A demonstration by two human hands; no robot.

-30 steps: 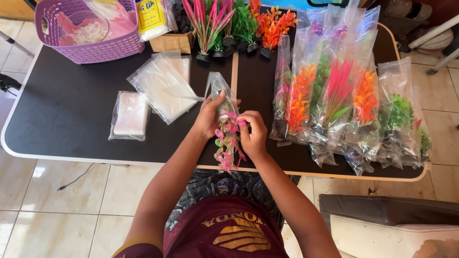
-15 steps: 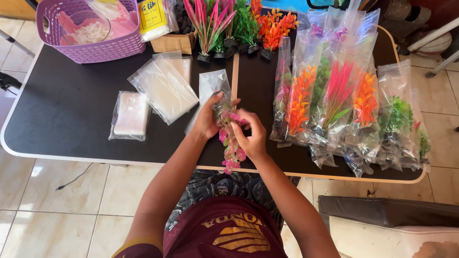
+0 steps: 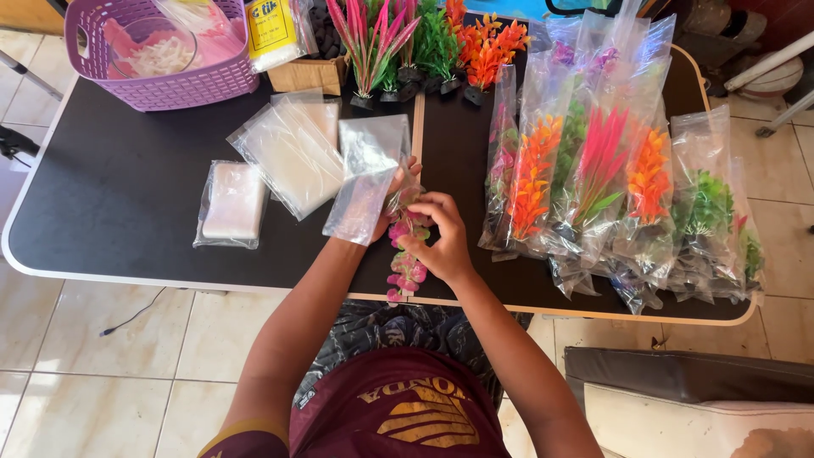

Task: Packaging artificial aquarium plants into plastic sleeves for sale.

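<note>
Pink and soft-looking, the plastic plant sprig (image 3: 407, 250) sits over the near edge of the black desk (image 3: 110, 212), its tip just over the rim. From the head view, the right hand (image 3: 441, 242) has its grip closed around the sprig's upper half, fingers curled on the leaves. The left hand (image 3: 386, 208), just left of the sprig, pinches a clear plastic bag (image 3: 365, 182) that stands up and away from it. To do this well, I'd judge the bag mouth should be held wide and the leaves squeezed together, base leading, so nothing snags. Right of the sprig lies a fan of bagged plants (image 3: 610, 187); beyond it, loose plants (image 3: 424, 42); left of it, flat empty bags (image 3: 288, 153).

Hard to tell: whether the sprig's base is inside the bag yet, since the fingers cover that spot, and the bag's opening is lost in glare
</note>
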